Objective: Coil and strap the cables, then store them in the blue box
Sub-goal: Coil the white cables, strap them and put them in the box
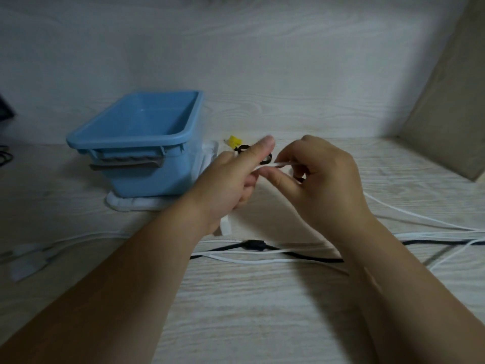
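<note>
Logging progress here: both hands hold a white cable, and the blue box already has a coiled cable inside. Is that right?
Not quite: in the head view the blue box is empty, with no cable inside yet. The left hand and right hand do both hold the white cable.

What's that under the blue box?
A flat white piece sticks out beneath the blue box at its front and right side. The box covers the rest, so what it is is unclear.

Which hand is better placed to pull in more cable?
Probably the right hand: it pinches the white cable, whose slack trails away on its side; the left hand holds the end.
</note>
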